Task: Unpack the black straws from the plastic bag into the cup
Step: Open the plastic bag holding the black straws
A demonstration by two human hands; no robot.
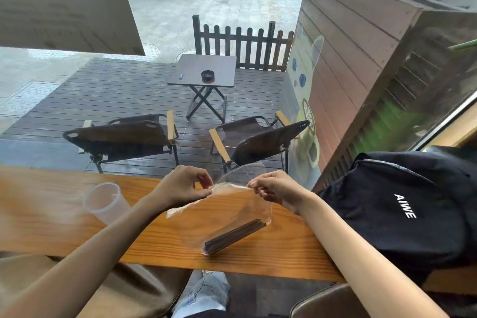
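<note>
1. From the head view, the person sits at a long orange-brown wooden worktop set against a window, with both bare forearms reaching forward over it.
2. The left hand and the right hand each pinch the top edge of a clear, crinkled plastic bag. Each grip is closed on the film between thumb and fingertips, and the two hands are set apart. I judge they are pulling the mouth of the bag open so the contents can come out.
3. The bag hangs from those two pinches and sags down toward the person, its lower end resting on the worktop near the front edge.
4. The bundle of thin black straws lies inside that lower end, slanting from lower left to upper right. They look straight, uniform and packed tight together; none has left the bag.
5. The translucent frosted plastic cup stands just left of the left forearm, apart from the bag, mouth open and, as far as I can see, empty. That keeps it within easy reach for the transfer.
6. A black fabric backpack with white lettering sits at the right end of the worktop, clear of the work.
</note>
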